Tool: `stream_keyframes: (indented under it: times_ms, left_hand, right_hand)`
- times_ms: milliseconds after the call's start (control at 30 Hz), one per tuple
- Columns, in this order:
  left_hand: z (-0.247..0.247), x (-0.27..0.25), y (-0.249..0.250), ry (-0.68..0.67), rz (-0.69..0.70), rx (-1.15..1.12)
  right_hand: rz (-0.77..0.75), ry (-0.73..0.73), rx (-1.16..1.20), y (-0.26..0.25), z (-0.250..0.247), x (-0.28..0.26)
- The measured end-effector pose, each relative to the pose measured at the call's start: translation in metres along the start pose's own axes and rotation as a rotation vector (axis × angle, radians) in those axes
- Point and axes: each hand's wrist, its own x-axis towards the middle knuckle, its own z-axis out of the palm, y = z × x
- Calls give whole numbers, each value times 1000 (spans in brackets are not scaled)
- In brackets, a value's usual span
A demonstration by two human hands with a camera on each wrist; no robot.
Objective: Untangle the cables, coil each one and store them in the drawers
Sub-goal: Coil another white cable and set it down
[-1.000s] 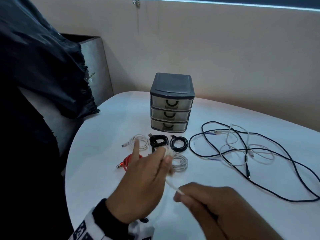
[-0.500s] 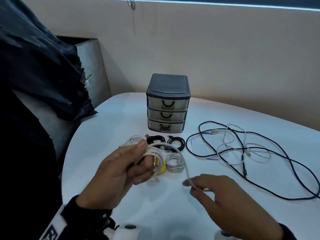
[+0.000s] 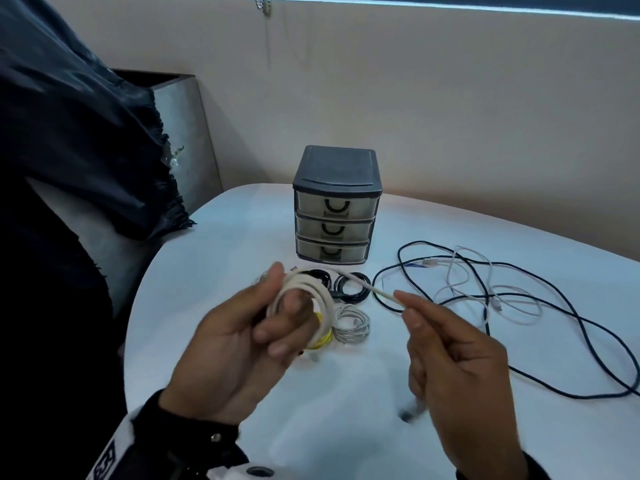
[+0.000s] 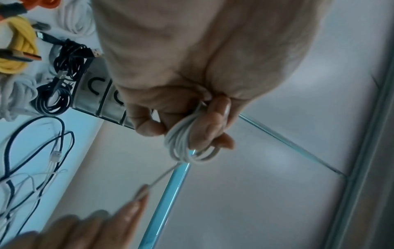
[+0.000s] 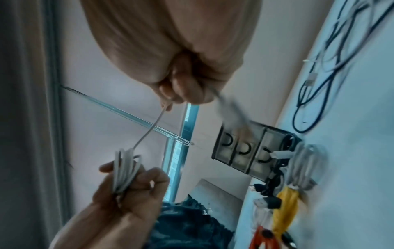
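— What is in the hands above the white table [image 3: 214, 258]?
— The left hand [image 3: 239, 344] grips a coiled white cable [image 3: 304, 289]; the right hand [image 3: 453, 362] pinches its loose end.
— And the drawers [image 3: 335, 216]?
— Shut, behind the coils.

Looks like an office or meeting room, judging by plain furnishings. Round white table [image 3: 214, 306] set against a bare beige wall [image 3: 450, 116]. Small dark three-drawer desk organiser [image 3: 336, 206] at the table's far side, loose data and charging cables [image 3: 485, 289] spread to its right. Window blind edge with a bead chain [image 3: 265, 5] above the organiser. Grey metal cabinet [image 3: 187, 133] left of it, behind the table.
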Motion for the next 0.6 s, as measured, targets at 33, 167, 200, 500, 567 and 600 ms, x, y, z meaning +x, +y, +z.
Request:
stream_keyframes:
  times_ms: [33,167,200,500,567,600]
  left_hand:
    - [-1,1,1,-7,31,-59]
    - [4,10,-12,247,217,104]
    - [2,12,-16,304,255,215]
    - [-10,10,-39,173,288,1240]
    - [-5,8,-42,39,186,1147]
    - [-2,6,-41,-15,136,1049]
  right_hand:
    - [16,-29,-87,5,2,0]
    - [-104,-355,-537,25,23,-18]
    - [-137,-444,-633,27,23,-23]
    - [-470,-511,-940,-21,11,-18]
    - [-645,-301,-847,-16,-2,-15]
    - [-637,-252,-786,-14,-7,-11]
